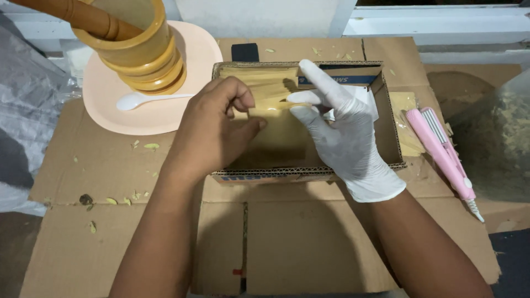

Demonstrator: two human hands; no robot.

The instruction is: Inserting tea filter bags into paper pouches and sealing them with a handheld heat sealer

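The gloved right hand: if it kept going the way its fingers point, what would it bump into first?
The right hand points up-left across the cardboard box. It would probably meet the small yellowish packet pinched between both hands, then the bare left hand; depth is hard to judge.

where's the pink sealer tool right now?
In the head view the pink sealer tool lies on the flattened cardboard at the right, just outside the shallow cardboard box and right of the gloved right hand.
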